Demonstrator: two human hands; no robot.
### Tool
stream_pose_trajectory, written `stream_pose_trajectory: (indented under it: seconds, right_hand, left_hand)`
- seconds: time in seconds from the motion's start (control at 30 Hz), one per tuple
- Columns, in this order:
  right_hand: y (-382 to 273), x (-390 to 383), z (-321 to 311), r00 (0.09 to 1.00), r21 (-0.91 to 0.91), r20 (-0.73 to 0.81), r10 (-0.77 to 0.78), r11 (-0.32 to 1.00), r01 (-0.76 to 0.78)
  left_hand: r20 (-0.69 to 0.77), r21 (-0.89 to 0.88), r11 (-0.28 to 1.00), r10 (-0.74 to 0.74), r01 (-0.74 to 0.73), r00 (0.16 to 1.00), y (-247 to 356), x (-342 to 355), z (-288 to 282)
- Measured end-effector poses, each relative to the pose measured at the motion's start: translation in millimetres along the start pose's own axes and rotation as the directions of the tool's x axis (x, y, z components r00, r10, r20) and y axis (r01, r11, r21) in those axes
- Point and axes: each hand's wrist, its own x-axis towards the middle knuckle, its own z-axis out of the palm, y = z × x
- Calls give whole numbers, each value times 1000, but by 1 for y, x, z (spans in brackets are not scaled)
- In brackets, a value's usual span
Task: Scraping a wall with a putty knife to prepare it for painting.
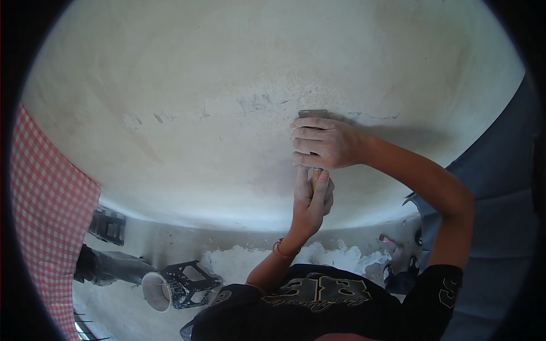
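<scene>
A scraper with a flat metal blade (313, 113) and a wooden handle (316, 177) is held against a pale plastered wall (187, 68). My left hand (311, 199) is closed around the handle from below, thumb along it. Above it, my right hand (330, 143) lies across the blade with its fingers bent over it, covering most of the metal. Whitish dust coats the fingers of both hands. Near the blade's top edge, the wall carries dark scratches (256, 103) and rough, flaking patches.
A red-and-white checked cloth (51, 199) hangs at left, dark blue-grey fabric (489, 227) at right. Below the wall are a bucket (156, 291), a black plastic stool (196, 281) and another dark stool-like item (108, 226). White debris (239, 258) covers part of the floor.
</scene>
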Motion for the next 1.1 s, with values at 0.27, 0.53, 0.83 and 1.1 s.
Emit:
stream_pose_trajectory:
  seconds: [0.27, 0.53, 0.83, 1.1]
  right_hand:
    - [14, 8, 31, 985, 34, -42, -165, 986, 166]
    - [33, 5, 68, 968, -44, -43, -246, 969, 245]
    - [49, 9, 112, 967, -62, -124, -222, 975, 215]
    - [59, 13, 139, 961, -114, -171, -215, 974, 198]
  left_hand:
    - [15, 71, 997, 13, -14, 1000, -4, 14, -25]
    - [38, 66, 996, 64, -67, 997, -30, 42, -59]
    - [-21, 238, 963, 132, -123, 991, -33, 69, -94]
    - [-7, 292, 938, 199, -188, 980, -39, 86, -117]
